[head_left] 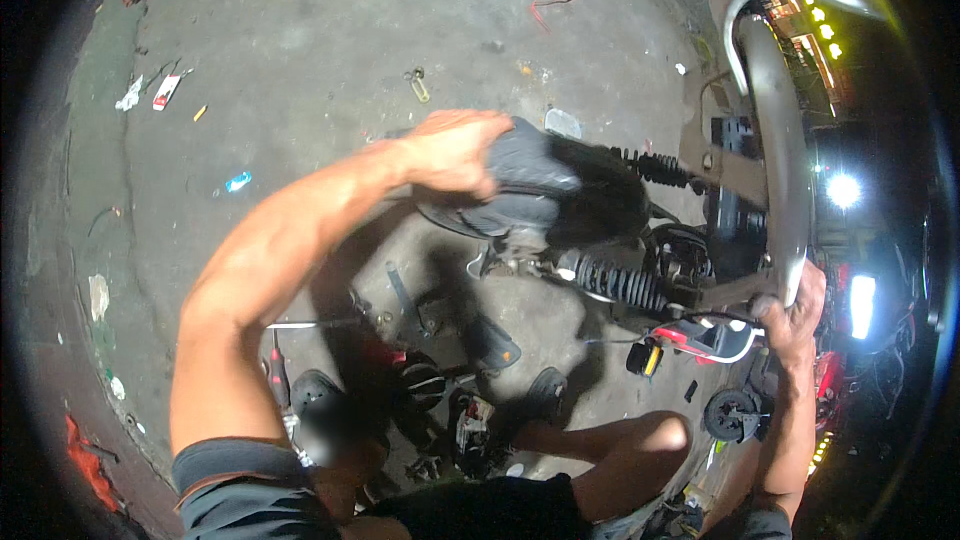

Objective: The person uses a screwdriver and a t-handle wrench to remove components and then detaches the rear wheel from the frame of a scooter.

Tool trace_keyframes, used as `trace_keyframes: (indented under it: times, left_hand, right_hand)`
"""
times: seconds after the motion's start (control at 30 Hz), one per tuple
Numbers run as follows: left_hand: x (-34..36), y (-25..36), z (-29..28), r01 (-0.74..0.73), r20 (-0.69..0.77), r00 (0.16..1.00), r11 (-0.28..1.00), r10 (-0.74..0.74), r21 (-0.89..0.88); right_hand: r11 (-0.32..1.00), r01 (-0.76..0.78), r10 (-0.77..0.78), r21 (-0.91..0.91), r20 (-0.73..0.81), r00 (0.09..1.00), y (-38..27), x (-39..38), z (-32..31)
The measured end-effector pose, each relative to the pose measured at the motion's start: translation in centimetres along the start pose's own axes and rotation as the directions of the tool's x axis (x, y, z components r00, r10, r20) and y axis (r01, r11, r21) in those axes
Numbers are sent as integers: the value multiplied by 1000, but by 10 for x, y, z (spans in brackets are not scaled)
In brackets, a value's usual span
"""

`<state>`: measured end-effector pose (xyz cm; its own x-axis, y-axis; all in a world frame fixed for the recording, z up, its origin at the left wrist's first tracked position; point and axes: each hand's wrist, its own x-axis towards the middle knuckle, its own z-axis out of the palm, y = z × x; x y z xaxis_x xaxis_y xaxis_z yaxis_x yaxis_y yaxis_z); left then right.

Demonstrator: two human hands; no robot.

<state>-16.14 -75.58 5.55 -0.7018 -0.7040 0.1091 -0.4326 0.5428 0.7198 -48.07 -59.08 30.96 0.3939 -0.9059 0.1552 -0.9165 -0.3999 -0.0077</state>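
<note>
My left hand [460,152] reaches across from the lower left and curls over the outer edge of a black tyre [600,190]. The tyre belongs to the wheel of a two-wheeled vehicle. Beside the tyre are two coil-spring shock absorbers, a nearer one [620,282] and a farther one [655,168]. On the right, my right hand [797,308] closes around the lower end of a thick silver-grey tube [785,160] on the vehicle's frame. Part of its grip is hidden.
Near my feet lie a red-and-black-handled screwdriver [278,375] and several dark parts. A red-and-white part [712,342], a black-and-yellow item [645,358] and a small black wheel [732,413] are at lower right. Litter, including a small carton [167,90], dots the concrete floor [330,30].
</note>
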Motion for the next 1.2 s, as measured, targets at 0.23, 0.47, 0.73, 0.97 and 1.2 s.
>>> trace_keyframes:
  times: [0.23,0.47,0.73,0.97,1.2]
  left_hand:
    - [-76,-34,-16,185,38,982,982,-184,-35]
    - [-242,-37,-28,434,-106,899,895,-424,103]
    - [-300,54,59,309,-178,949,887,-261,343]
    - [-275,81,105,173,-191,975,937,-118,304]
    - [-203,34,43,232,-384,919,907,-87,351]
  right_hand:
    - [968,145,-159,-204,-53,986,3,-1,2]
    - [999,23,-22,26,-17,1000,0,-4,6]
    - [997,15,-14,80,-7,1000,-10,4,8]
    - [990,108,-116,-88,-94,989,-13,-3,10]
    - [978,87,-122,-191,-179,976,-1,-11,19]
